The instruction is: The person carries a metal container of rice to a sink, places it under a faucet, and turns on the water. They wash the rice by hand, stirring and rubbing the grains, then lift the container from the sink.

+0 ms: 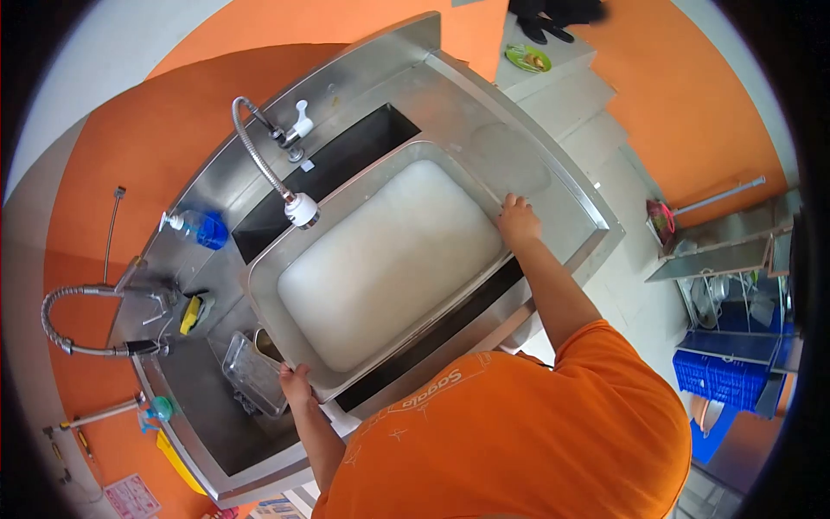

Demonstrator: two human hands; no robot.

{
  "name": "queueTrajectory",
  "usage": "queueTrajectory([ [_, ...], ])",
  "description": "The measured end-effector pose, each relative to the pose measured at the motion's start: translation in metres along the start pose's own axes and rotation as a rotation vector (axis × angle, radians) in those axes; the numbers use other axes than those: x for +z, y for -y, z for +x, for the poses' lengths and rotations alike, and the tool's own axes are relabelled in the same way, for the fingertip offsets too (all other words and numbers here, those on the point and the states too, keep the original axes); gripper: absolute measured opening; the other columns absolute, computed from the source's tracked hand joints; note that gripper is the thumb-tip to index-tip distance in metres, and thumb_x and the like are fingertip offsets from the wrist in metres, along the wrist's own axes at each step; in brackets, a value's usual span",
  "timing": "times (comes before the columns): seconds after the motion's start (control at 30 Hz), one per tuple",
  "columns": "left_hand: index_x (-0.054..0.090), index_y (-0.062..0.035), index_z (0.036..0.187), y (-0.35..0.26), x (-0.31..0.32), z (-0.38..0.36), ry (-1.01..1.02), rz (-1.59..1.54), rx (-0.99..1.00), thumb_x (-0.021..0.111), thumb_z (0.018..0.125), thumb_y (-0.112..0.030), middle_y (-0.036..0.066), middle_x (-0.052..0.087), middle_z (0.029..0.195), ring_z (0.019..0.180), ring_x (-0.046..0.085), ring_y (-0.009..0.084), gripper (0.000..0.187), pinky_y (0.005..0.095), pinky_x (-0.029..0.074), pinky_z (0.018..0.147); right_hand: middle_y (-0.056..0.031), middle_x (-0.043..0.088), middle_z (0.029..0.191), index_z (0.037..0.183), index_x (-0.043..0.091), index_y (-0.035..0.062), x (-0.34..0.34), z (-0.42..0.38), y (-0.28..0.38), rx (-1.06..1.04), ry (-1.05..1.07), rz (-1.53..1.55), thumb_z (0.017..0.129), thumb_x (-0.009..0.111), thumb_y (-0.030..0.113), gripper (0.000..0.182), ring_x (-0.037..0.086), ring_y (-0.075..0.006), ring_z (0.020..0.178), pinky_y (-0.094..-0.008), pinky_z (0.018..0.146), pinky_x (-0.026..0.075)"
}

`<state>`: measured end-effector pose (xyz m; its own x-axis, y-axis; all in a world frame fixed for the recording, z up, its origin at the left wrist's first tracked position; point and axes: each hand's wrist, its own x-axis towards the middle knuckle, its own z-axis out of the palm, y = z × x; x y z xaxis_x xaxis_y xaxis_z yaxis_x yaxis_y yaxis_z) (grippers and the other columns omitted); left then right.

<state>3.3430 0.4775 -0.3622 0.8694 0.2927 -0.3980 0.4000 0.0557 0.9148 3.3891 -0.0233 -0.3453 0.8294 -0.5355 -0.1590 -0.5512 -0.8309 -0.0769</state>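
Observation:
A large metal tray (346, 227) lies across the sink basin, filled with cloudy, whitish liquid. My left hand (296, 383) has its fingers curled at the tray's near left corner. At the opposite end, my right hand (519, 221) holds the tray's right rim, fingers bent over the edge. The white head of a flexible faucet (301, 210) hangs over the tray's far left rim. Beneath the tray, the dark sink basin (346, 156) shows on both long sides.
A soap bottle (207, 229) and a yellow sponge (191, 315) sit left of the tray. The left basin holds a clear container (253, 372). A spring faucet (95, 350) extends over the left edge. Blue crates (718, 379) stand at right; a person's shoes (543, 31) show at top.

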Motion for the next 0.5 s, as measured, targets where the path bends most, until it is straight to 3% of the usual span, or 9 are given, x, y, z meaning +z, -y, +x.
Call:
queueTrajectory([
  [0.03, 0.052, -0.0033, 0.086, 0.004, -0.003, 0.003, -0.005, 0.016, -0.006, 0.045, 0.061, 0.006, 0.006, 0.058, 0.078, 0.069, 0.055, 0.0152, 0.027, 0.0264, 0.043, 0.065, -0.0136, 0.048, 0.101, 0.102, 0.041, 0.0037, 0.014, 0.008, 0.001, 0.086, -0.022, -0.023, 0.074, 0.058, 0.035, 0.045, 0.052, -0.0295, 0.094, -0.0372, 0.074, 0.048],
  [0.27, 0.053, -0.0018, 0.085, 0.001, -0.003, 0.001, 0.035, -0.034, -0.025, 0.046, 0.062, 0.006, 0.006, 0.059, 0.079, 0.068, 0.056, 0.0148, 0.025, 0.0260, 0.043, 0.065, -0.0139, 0.048, 0.102, 0.101, 0.040, 0.0032, -0.016, -0.010, 0.015, -0.002, -0.050, -0.054, 0.072, 0.062, 0.031, 0.046, 0.052, -0.0281, 0.096, -0.0374, 0.073, 0.049],
  [0.43, 0.054, -0.0012, 0.085, -0.032, 0.006, -0.025, 0.002, -0.092, -0.036, 0.045, 0.063, 0.007, 0.007, 0.060, 0.079, 0.067, 0.056, 0.0145, 0.025, 0.0255, 0.043, 0.064, -0.0154, 0.053, 0.100, 0.101, 0.043, 0.0027, -0.021, -0.009, 0.011, 0.110, 0.098, -0.109, 0.071, 0.061, 0.027, 0.042, 0.055, -0.0300, 0.090, -0.0382, 0.071, 0.049],
  [0.5, 0.054, -0.0002, 0.087, -0.032, 0.005, -0.023, 0.049, -0.097, -0.025, 0.045, 0.063, 0.007, 0.008, 0.060, 0.082, 0.071, 0.056, 0.0151, 0.027, 0.0259, 0.044, 0.066, -0.0168, 0.055, 0.096, 0.098, 0.046, 0.0022, -0.019, 0.004, -0.004, 0.015, 0.145, -0.074, 0.071, 0.059, 0.028, 0.040, 0.056, -0.0311, 0.088, -0.0390, 0.072, 0.048],
])
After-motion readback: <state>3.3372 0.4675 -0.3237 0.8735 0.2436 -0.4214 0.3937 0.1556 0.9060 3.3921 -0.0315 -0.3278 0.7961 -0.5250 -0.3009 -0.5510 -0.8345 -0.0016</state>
